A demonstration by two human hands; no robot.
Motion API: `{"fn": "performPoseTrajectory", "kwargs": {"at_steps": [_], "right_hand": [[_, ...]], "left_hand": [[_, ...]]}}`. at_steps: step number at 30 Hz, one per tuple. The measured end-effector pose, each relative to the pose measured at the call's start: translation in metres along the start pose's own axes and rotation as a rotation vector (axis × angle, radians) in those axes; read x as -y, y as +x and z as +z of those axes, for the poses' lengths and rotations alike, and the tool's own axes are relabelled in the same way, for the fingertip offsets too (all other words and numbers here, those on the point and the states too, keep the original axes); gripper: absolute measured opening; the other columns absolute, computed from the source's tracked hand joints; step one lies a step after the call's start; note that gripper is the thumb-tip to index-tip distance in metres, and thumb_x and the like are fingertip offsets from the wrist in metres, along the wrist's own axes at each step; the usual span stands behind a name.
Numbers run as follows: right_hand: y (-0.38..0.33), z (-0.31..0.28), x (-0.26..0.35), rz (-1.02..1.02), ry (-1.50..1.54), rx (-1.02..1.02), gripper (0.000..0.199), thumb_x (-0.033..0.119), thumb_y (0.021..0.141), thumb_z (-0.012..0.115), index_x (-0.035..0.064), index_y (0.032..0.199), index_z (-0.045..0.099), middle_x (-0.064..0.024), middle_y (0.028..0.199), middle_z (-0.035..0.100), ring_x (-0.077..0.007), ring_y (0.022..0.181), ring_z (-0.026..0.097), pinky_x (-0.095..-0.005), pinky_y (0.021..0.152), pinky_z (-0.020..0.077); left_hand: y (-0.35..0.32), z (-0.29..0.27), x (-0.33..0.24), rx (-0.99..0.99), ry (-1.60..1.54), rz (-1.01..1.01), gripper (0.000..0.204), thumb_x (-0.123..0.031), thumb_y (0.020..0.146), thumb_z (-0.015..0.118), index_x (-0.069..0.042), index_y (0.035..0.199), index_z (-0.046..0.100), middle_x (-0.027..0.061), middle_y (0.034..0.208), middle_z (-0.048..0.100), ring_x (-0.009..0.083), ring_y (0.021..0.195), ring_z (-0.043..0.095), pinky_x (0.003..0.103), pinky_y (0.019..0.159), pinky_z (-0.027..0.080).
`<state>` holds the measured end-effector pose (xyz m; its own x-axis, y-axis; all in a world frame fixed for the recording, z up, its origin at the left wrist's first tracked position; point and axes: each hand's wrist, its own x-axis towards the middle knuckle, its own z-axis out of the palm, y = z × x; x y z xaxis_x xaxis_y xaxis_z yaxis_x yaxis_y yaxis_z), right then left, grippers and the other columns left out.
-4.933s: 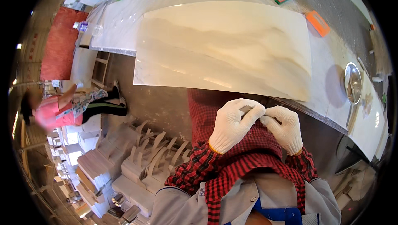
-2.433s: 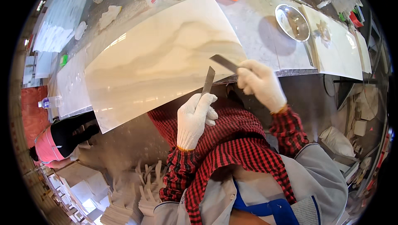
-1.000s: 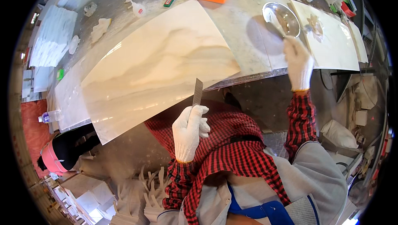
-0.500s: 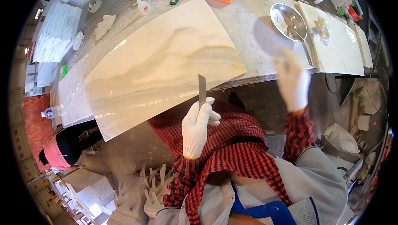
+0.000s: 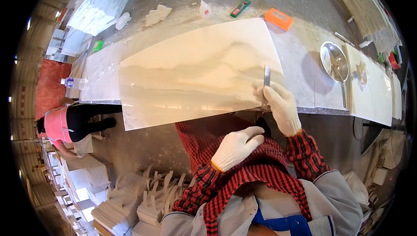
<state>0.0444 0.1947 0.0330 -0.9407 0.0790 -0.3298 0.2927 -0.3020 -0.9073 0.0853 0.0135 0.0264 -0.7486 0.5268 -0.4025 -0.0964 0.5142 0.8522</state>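
My right hand (image 5: 281, 108), in a white knit glove, grips a flat metal blade (image 5: 266, 75) that points up. It is over the lower right part of a large cream slab (image 5: 195, 71) with soft grey-brown veins and a curved far edge. Whether the blade touches the slab, I cannot tell. Gloved the same way, my left hand (image 5: 238, 148) hovers before my red-and-black checked apron with its fingers loosely stretched and nothing in them. The slab's near edge overhangs the table.
A steel bowl (image 5: 333, 62) stands right of the slab, beside another pale slab (image 5: 369, 84). Orange boxes (image 5: 279, 19), a green case (image 5: 240, 8) and a white bottle (image 5: 205, 8) lie beyond it. A plastic bottle (image 5: 74, 83) lies at left, near a bending person (image 5: 61, 123).
The blade has passed from my left hand to my right hand, which came in from the right. My left hand has drawn back lower. The view has shifted, so the table appears further left.
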Motion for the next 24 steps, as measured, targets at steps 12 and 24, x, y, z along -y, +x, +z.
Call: {"fn": "performPoseTrajectory", "kwargs": {"at_steps": [12,24], "right_hand": [[0.088,-0.066,-0.015,-0.56,-0.456,-0.498,0.024,0.019,0.1,0.066,-0.0037,0.102,0.073,-0.0015,0.09,0.069,-0.0093,0.075,0.057,-0.0274,0.07,0.0466],[0.032,-0.045,-0.016,-0.287,-0.506,-0.485,0.029,0.022,0.099,0.066,-0.0063,0.105,0.072,-0.0038,0.095,0.065,-0.0097,0.08,0.055,-0.0268,0.074,0.0461]], "left_hand": [[-0.042,-0.03,0.047,-0.381,-0.114,-0.099,0.034,-0.026,0.099,0.067,-0.005,0.126,0.069,0.0122,0.11,0.076,0.0161,0.094,0.071,0.03,0.088,0.053],[-0.093,-0.161,0.119,-1.405,-0.089,-0.076,0.037,-0.023,0.106,0.055,0.001,0.132,0.064,0.0142,0.126,0.068,0.023,0.115,0.065,0.036,0.102,0.049]]}}
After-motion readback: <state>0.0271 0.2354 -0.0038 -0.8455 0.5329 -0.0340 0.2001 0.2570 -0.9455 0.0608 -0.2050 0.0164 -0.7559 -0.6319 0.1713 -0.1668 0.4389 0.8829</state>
